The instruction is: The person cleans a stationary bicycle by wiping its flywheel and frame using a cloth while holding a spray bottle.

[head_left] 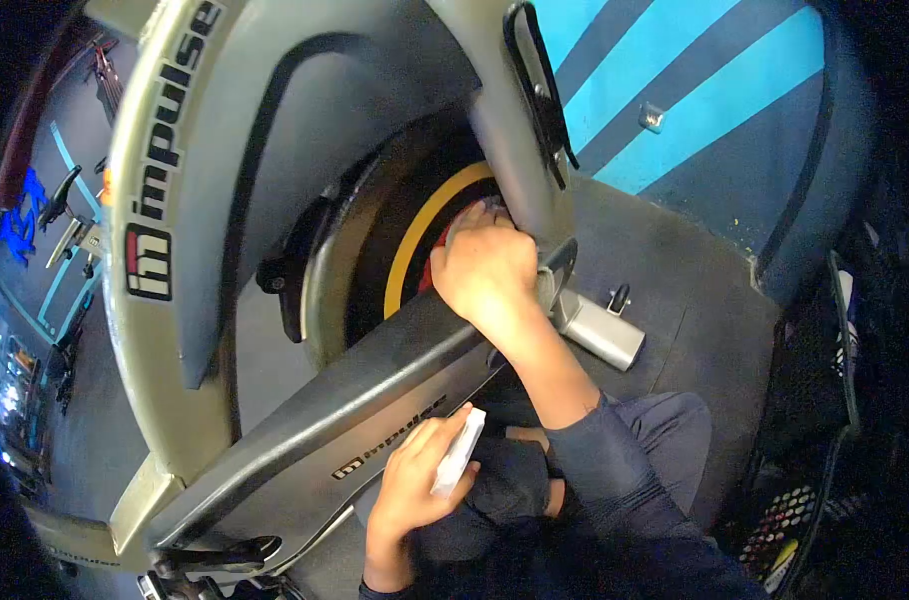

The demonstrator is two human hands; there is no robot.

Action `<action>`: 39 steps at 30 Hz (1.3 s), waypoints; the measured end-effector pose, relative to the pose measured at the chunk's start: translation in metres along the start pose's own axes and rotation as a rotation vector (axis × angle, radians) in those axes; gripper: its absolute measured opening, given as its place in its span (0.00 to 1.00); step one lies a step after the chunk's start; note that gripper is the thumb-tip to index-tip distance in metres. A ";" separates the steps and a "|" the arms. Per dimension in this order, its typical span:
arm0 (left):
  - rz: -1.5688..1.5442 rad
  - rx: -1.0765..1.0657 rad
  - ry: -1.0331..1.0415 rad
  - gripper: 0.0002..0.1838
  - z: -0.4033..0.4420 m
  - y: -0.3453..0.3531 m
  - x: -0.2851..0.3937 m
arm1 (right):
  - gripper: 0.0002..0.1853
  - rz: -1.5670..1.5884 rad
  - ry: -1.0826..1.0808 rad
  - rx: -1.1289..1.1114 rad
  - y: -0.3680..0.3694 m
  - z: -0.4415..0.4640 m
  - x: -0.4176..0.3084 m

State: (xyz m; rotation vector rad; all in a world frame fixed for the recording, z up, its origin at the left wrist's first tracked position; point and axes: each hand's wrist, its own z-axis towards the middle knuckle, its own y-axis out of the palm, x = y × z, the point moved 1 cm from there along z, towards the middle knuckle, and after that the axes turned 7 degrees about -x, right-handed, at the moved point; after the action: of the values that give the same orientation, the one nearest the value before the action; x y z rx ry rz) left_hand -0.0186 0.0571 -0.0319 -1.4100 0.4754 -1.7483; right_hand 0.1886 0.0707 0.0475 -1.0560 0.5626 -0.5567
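Observation:
My right hand (487, 262) is closed at the rim of an exercise bike's flywheel (407, 250), which is dark with a yellow ring. Its fingers are turned away from me, and a little pale and reddish material shows past the knuckles; I cannot make out what it is. Lower down, my left hand (415, 475) grips a small white rectangular block (460, 453) between thumb and fingers. That hand is beside the bike's dark lower frame bar (320, 430), lettered "impulse". My right forearm reaches over the bar's upper end.
The bike's large pale frame (140, 330) curves along the left. A silver foot (603, 328) with a black knob rests on the dark floor (665, 250). Behind stands a blue striped wall (675, 90). A black mesh holder (785, 520) is at the right.

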 end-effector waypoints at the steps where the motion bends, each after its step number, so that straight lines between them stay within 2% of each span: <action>1: -0.001 -0.006 -0.012 0.36 -0.001 0.001 0.001 | 0.34 -0.001 -0.003 0.015 0.000 -0.002 0.001; 3: 0.004 -0.006 -0.018 0.36 -0.005 -0.001 0.002 | 0.35 -0.022 -0.059 0.056 0.000 -0.016 -0.001; 5: 0.013 0.002 0.003 0.36 -0.008 -0.002 0.002 | 0.36 0.050 -0.129 -0.084 -0.014 -0.030 -0.009; 7: 0.015 -0.021 -0.009 0.35 -0.010 -0.003 0.001 | 0.32 0.047 -0.225 0.145 -0.013 -0.050 -0.022; 10: 0.037 0.039 0.064 0.33 -0.008 -0.002 -0.004 | 0.32 0.129 -0.253 0.139 -0.017 -0.060 -0.034; 15: 0.007 -0.037 -0.040 0.34 0.002 -0.001 -0.003 | 0.32 0.085 -0.235 0.094 -0.013 -0.043 -0.025; 17: -0.002 -0.059 -0.068 0.35 0.007 -0.001 -0.003 | 0.32 0.009 -0.135 -0.117 -0.012 -0.031 -0.022; 19: 0.018 -0.064 -0.054 0.36 0.007 -0.001 -0.002 | 0.27 0.013 -0.090 -0.184 -0.016 -0.020 -0.015; 21: 0.022 -0.062 -0.050 0.37 0.006 0.001 -0.004 | 0.23 0.026 -0.083 -0.344 -0.028 -0.011 -0.008; 22: 0.024 -0.025 -0.016 0.37 0.005 0.003 -0.005 | 0.21 0.011 -0.063 -0.312 -0.023 -0.008 -0.005; 26: 0.042 0.039 0.040 0.38 -0.002 0.002 0.000 | 0.25 -0.054 -0.066 -0.239 -0.015 -0.011 -0.002; 29: 0.004 0.026 0.062 0.37 -0.008 0.001 0.002 | 0.31 -0.059 -0.171 -0.112 -0.016 -0.032 -0.004; 31: 0.007 0.013 0.060 0.35 -0.011 0.000 0.006 | 0.32 0.020 -0.257 -0.144 -0.027 -0.051 -0.016; 33: 0.050 -0.046 0.021 0.35 -0.012 0.000 0.004 | 0.28 0.023 -0.313 0.087 -0.020 -0.064 -0.031; 35: 0.087 0.000 0.092 0.34 -0.009 0.001 -0.001 | 0.28 0.063 -0.328 0.102 -0.021 -0.068 -0.032; 37: 0.053 -0.007 0.043 0.35 -0.008 0.000 -0.002 | 0.29 0.136 -0.329 0.136 -0.021 -0.066 -0.028; 39: 0.040 -0.023 0.015 0.36 -0.003 -0.003 -0.002 | 0.30 0.149 -0.307 0.078 -0.018 -0.059 -0.025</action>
State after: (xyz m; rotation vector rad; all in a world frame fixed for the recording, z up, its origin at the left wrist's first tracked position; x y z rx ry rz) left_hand -0.0227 0.0599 -0.0325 -1.3948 0.5297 -1.7272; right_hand 0.1280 0.0424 0.0450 -0.9931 0.3424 -0.2760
